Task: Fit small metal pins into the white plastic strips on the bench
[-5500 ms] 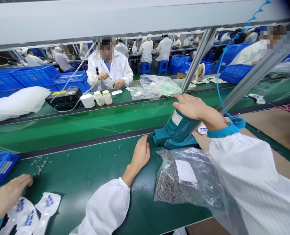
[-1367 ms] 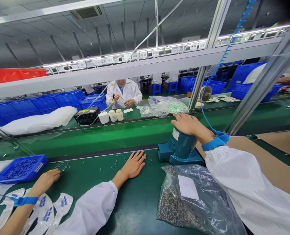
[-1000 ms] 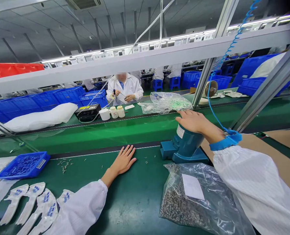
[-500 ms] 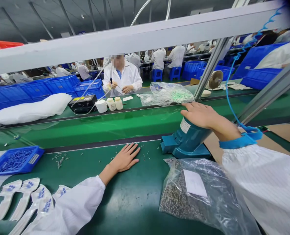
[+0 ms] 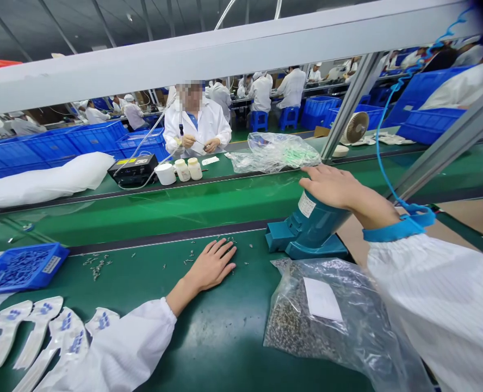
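Observation:
My left hand (image 5: 212, 264) lies palm down on the green work surface, fingers spread. Small loose metal screws (image 5: 189, 257) are scattered around its fingertips, and whatever is under the palm is hidden. On top of a teal machine housing (image 5: 317, 226) with a white label rests my right hand (image 5: 333, 186), its fingers stretched out over the upper end. A blue band (image 5: 400, 226) with a coiled cord circles the right wrist. Just in front of the housing sits a clear plastic bag (image 5: 307, 321) of small metal parts, with a white paper on it.
At left stand a blue tray (image 5: 25, 269) of blue parts and several white curved pieces (image 5: 41, 326). More screws (image 5: 98, 265) lie near that tray. Beyond the green divider (image 5: 184, 204), a co-worker (image 5: 196, 128) handles a thin tool beside white jars (image 5: 182, 170). A metal post (image 5: 351, 103) rises at right.
My left hand has slid slightly to the right across the surface, among the screws. The right hand stays on the teal housing. The camera view has shifted a little.

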The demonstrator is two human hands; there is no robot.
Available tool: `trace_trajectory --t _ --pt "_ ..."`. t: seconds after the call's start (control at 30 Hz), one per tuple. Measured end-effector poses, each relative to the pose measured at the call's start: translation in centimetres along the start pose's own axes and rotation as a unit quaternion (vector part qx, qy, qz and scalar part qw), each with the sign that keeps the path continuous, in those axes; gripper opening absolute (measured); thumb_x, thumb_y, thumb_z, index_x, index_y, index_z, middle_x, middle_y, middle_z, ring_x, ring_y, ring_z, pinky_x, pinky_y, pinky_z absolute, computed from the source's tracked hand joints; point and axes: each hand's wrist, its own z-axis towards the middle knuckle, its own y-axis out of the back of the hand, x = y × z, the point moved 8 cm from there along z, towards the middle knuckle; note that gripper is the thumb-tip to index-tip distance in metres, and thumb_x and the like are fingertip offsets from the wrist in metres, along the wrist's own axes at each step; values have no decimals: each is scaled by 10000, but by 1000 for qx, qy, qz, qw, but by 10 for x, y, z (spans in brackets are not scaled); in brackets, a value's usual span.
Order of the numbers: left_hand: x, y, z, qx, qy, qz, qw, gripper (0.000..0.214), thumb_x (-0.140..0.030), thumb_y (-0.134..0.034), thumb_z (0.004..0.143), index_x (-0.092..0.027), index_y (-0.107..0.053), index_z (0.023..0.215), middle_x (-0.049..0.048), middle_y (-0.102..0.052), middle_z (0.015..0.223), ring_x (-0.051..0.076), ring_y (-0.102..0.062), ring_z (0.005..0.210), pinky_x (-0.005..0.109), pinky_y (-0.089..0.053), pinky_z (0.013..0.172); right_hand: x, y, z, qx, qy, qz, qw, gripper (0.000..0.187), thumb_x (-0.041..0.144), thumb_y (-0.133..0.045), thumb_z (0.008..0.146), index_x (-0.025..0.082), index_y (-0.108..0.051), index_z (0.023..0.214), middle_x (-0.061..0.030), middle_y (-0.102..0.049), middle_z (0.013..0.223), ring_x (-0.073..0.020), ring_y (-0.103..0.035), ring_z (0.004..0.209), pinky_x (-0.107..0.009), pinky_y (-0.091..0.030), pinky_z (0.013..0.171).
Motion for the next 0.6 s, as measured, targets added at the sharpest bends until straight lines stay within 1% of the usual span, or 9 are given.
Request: trace_trajectory --t 0.07,0.13,0.2,0.27,0.33,0.43,0.5,0.6 --pt "-3 8 16 -29 40 -27 998 517 -447 -244 1053 -201 -415 1474 83 -467 1513 249 -344 1450 431 -305 1174 0 0 0 -6 3 -1 1000 666 508 -200 964 186 -363 1523 -137 -370 1567 -327 -337 1436 -524 -313 1145" --pt "-7 8 36 -42 63 -49 996 535 -442 -213 1055 -185 -376 1495 93 -428 1539 234 -338 1454 416 -322 1168 1 1 0 -14 5 0 1000 656 516 -207 963 200 -384 1510 -125 -384 1563 -326 -346 1433 -527 -327 1138" --pt "-11 2 51 -35 64 -57 996 565 -459 -205 1051 -161 -345 1511 120 -389 1560 251 -330 1459 439 -319 1169 1 2 -1 -20 7 -1 1000 643 510 -217 962 206 -396 1501 -115 -397 1557 -323 -353 1430 -530 -334 1135" --pt "-14 -9 55 -22 54 -56 997 603 -501 -217 1041 -153 -333 1520 137 -364 1570 276 -304 1471 472 -299 1177 2 3 -2 -26 6 -1 1000 636 493 -226 962 196 -402 1497 -119 -405 1552 -324 -361 1425 -530 -335 1135" --pt "-11 -21 46 -6 50 -52 997 654 -560 -231 1023 -162 -305 1537 137 -321 1589 289 -245 1491 496 -260 1193 3 4 -3 -26 9 2 1000 645 492 -225 962 183 -397 1501 -131 -397 1555 -334 -364 1421 -535 -336 1133" --pt "2 -36 21 19 72 -37 997 708 -617 -229 1002 -190 -232 1566 119 -214 1626 291 -161 1512 520 -199 1212 3 3 -2 -12 9 6 1000 668 506 -207 963 178 -370 1521 -140 -364 1571 -344 -344 1430 -543 -330 1133" --pt "12 -39 6 21 88 -30 995 700 -616 -231 1003 -219 -190 1577 97 -172 1638 282 -130 1518 521 -184 1216 2 2 -1 -5 4 6 1000 674 508 -204 960 182 -357 1530 -137 -355 1576 -340 -329 1438 -542 -317 1141" --pt "22 -36 -8 6 92 -23 996 693 -610 -273 1001 -262 -137 1584 65 -145 1647 271 -94 1524 507 -170 1223 2 2 -1 -2 1 7 1000 679 502 -206 958 175 -351 1534 -138 -351 1578 -335 -314 1446 -536 -301 1153"
